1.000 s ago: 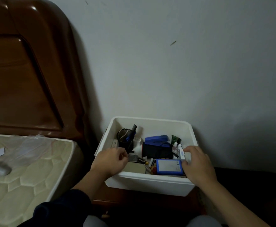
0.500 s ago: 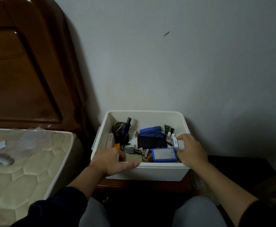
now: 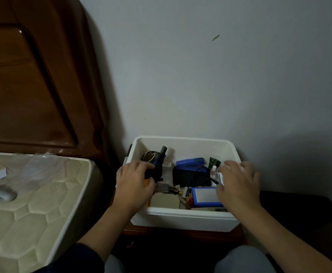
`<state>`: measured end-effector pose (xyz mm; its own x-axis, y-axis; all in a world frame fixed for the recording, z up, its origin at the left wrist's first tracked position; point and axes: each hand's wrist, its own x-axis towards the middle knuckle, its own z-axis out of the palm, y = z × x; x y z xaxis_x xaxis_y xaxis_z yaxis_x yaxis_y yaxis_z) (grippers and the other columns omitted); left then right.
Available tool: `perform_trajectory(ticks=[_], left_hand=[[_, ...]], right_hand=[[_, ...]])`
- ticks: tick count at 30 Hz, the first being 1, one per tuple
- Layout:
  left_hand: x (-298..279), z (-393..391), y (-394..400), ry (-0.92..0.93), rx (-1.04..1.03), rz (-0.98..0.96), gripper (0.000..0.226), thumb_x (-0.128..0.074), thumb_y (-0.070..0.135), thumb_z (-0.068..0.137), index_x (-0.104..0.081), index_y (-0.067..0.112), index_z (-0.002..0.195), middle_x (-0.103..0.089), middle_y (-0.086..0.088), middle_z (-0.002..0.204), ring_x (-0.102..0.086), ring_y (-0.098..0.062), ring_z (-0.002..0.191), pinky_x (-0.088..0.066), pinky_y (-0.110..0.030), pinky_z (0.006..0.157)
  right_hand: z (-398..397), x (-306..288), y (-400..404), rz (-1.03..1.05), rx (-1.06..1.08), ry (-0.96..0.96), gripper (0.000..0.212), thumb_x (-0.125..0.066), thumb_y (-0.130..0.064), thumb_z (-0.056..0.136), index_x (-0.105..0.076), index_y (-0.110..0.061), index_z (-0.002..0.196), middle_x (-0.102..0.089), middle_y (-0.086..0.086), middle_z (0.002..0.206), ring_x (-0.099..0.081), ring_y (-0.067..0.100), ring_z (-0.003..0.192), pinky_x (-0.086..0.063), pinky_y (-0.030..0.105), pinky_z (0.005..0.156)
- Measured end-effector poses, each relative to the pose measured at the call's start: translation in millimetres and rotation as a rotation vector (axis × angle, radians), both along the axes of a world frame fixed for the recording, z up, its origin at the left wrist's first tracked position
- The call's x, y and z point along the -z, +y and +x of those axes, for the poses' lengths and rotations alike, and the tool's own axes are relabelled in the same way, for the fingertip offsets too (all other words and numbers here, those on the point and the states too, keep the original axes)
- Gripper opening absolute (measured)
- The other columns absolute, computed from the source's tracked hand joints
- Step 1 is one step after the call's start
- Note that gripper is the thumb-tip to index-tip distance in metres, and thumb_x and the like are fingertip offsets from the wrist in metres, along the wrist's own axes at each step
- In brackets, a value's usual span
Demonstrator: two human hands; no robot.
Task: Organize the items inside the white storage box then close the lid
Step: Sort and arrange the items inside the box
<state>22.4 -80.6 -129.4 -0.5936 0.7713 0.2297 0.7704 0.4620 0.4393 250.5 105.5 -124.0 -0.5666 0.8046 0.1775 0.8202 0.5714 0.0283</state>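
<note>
your left hand (image 3: 134, 185) reaches into the left side of the box (image 3: 182, 217), fingers curled loosely over a dark bundle (image 3: 155, 164) of cords and tools; whether they actually grip it you cannot tell from this view. your right hand (image 3: 238, 186) hovers over the right side of the box with fingers spread and relaxed, holding nothing, its fingertips above some small bottles (image 3: 213, 171).

the white box sits low in the middle of the frame, lid off, on a dark wooden stand against the grey wall (image 3: 200, 75). inside, a blue stapler (image 3: 190, 161) lies on a black case (image 3: 190, 177) at centre, a blue-edged card (image 3: 204, 196) lies flat near the front right, a tan pad (image 3: 165, 200) sits at the front left, and small batteries (image 3: 176, 191) lie between them. a green tube (image 3: 212, 162) stands toward the back right.

at the left of the frame you see a quilted mattress (image 3: 23, 203) with clear plastic on it, and a brown headboard (image 3: 33, 75) rising behind.
</note>
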Motion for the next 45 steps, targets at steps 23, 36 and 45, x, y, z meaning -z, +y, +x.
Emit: perform_trajectory(ticks=[23, 36, 45], left_hand=[[13.4, -41.5, 72.9, 0.038, -0.335, -0.265, 0.068, -0.049, 0.010, 0.084, -0.036, 0.006, 0.151, -0.043, -0.015, 0.149, -0.054, -0.034, 0.127, -0.055, -0.042, 0.091], [19.4, -40.9, 74.7, 0.074, -0.347, -0.177, 0.069, -0.054, 0.013, 0.084, -0.037, 0.007, 0.151, -0.045, -0.015, 0.148, -0.056, -0.032, 0.125, -0.057, -0.044, 0.091], [23.5, -46.9, 74.3, -0.168, -0.046, 0.482, 0.039, -0.065, 0.010, 0.091, -0.057, 0.022, 0.127, -0.055, 0.005, 0.122, -0.059, -0.012, 0.105, -0.051, -0.026, 0.088]], right_hand=[[-190.7, 80.1, 5.2, -0.765, -0.195, -0.198, 0.029, -0.080, -0.045, 0.083, -0.053, -0.034, 0.087, -0.062, -0.005, 0.101, -0.066, 0.021, 0.095, -0.054, 0.035, 0.076], [-192.7, 86.4, 7.0, -0.851, -0.157, -0.069, 0.021, -0.076, -0.016, 0.090, -0.068, -0.022, 0.109, -0.068, 0.002, 0.105, -0.069, 0.021, 0.094, -0.062, 0.037, 0.086], [-166.6, 36.2, 73.7, -1.229, -0.091, 0.189, 0.015, -0.082, -0.017, 0.092, -0.078, -0.012, 0.104, -0.076, 0.013, 0.098, -0.074, 0.020, 0.086, -0.062, 0.026, 0.067]])
